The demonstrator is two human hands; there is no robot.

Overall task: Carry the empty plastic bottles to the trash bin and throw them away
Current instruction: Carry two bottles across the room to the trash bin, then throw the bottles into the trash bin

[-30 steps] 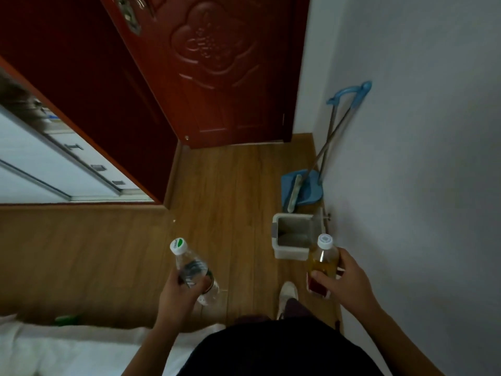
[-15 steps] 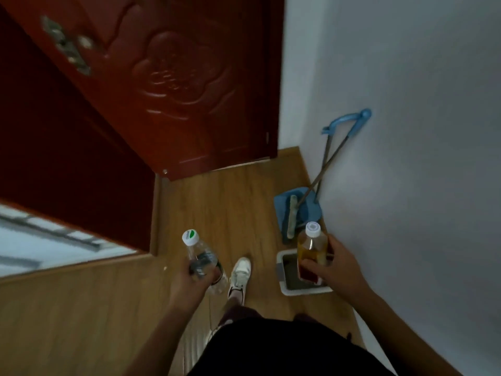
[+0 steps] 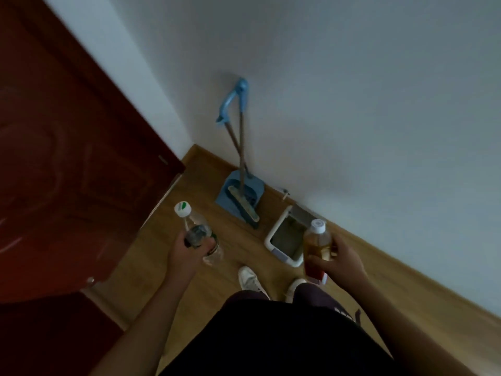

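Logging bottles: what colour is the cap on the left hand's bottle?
White cap with a green mark on top, shown in the head view.

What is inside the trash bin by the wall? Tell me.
The trash bin is open; its inside looks dim grey, with no items discernible. Its right part is covered by the amber bottle in the right hand.

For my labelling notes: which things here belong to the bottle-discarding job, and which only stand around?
Job: clear bottle in left hand; amber bottle in right hand; trash bin.
Standing around: broom; dustpan; door.
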